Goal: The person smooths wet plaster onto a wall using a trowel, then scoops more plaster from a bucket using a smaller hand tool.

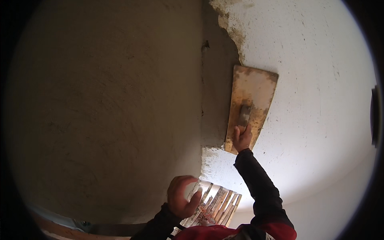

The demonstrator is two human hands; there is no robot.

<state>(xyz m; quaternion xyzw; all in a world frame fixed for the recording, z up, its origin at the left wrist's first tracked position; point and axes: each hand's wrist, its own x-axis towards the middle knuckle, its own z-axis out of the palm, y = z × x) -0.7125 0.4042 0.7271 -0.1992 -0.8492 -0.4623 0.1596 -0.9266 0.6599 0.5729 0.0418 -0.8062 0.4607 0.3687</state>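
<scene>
Right hand [242, 138] gripping float [251, 108], pressed on wall [320, 80]; grey plaster [104, 100] covering nine o'clock, white remaining at three; left hand [182, 197] loosely curled, empty.

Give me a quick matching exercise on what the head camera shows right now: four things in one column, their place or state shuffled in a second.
Things:
1. right hand
2. left hand
3. plastering float
4. slatted wooden board

Places or states:
A. low in the picture, just right of the left hand
B. flat against the surface, on the edge between grey and white
C. raised, gripping the float's handle
D. lower down, fingers curled, holding nothing that shows

Pairs: 1-C, 2-D, 3-B, 4-A
</scene>
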